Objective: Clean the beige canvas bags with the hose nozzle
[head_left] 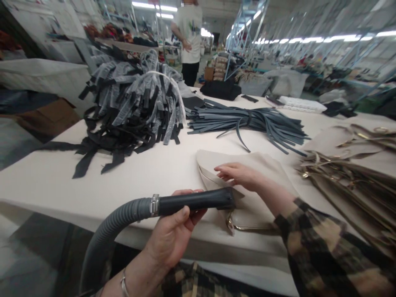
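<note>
Closest to the camera, the left hand (173, 233) is wrapped around a black nozzle (198, 201), with the thumb along the near side and the fingers curled over the far side. A thin bracelet (123, 284) sits on its wrist. A metal clamp (154, 205) joins the nozzle to a grey ribbed hose (105, 235), which curves down past the front edge of the desk (139, 173). The nozzle's tip lies over the near part of a beige bag piece (269, 167), which lies flat on the desk right in front of the person. The right hand (239, 175) comes out of a plaid sleeve (321, 247) and rests palm down on that beige piece just beyond the nozzle tip, with its fingers stretched out and loosely spread, pinching nothing. A gold ring (235, 226) shows at the piece's near corner, just below the nozzle tip. To the right, near the sleeve, lies a stack of beige bags (346, 181) with gold fittings. Farther back in the middle of the desk lies a tied bundle of blue-grey straps (247, 119). To its left is a tall heap of black strips (133, 111), many of them in clear wrapping, with a white band (168, 80) around the top. Behind the straps sits a folded black cloth (221, 89), and a white flat pack (305, 104) lies toward the far right edge. Beyond the desk a person in a white T-shirt (190, 37) stands in the aisle under long ceiling lights.
</note>
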A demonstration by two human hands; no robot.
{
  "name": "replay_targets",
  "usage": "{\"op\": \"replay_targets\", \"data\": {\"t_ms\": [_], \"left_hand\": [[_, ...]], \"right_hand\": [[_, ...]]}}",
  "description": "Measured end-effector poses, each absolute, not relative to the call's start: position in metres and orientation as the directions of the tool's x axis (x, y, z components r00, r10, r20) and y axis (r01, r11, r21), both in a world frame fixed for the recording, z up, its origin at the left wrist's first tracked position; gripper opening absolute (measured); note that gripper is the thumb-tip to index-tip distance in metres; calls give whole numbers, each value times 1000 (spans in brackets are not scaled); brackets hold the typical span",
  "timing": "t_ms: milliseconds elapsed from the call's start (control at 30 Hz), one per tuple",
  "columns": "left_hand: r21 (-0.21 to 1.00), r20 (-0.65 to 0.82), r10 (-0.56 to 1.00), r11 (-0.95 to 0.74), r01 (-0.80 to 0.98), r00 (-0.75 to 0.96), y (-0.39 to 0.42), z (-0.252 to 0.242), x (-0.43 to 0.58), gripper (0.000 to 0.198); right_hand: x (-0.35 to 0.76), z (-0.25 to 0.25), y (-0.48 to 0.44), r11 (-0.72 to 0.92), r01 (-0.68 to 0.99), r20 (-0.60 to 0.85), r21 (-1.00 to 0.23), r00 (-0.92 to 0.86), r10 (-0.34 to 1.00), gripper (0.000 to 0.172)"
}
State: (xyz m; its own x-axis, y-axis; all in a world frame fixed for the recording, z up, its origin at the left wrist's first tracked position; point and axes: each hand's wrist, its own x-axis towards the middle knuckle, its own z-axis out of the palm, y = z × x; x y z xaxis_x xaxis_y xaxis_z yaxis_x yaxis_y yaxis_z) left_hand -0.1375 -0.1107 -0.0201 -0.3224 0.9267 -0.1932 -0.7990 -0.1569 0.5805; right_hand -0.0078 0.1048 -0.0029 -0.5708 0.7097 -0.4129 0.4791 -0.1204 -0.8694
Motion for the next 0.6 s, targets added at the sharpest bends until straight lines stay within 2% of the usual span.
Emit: {"op": "replay_targets", "data": {"t_ms": [100,167,200,300,433,533,600], "left_hand": [[562,-189,931,-159,-811,-313,-111,-20,-136,33],[552,-191,934,-152,-820,-302,-111,-19,-136,32],[547,-192,937,-145,-825,-292,-111,-19,-136,32],[542,-188,946,-124,-831,-263,-113,-18,-140,30],[550,-158,947,-151,-822,-280,-118,-14,-153,31],[556,-144,927,-214,-803,-346,-117,-8,-169,33],[558,-141,901,-271,-784,-411,-109,-1,-180,36]], "right_hand": [[-59,8,124,243,765,-424,-596,-557,714,35],[-89,7,127,364,814,-398,-452,-549,735,31],[-99,5,128,386,818,-384,-426,-550,741,27],[-108,-4,130,364,800,-345,-477,-552,759,15],[-77,-19,121,265,718,-230,-643,-512,828,3],[-48,-37,100,185,606,-149,-774,-457,877,11],[-36,-51,84,119,473,-113,-873,-433,894,16]]}}
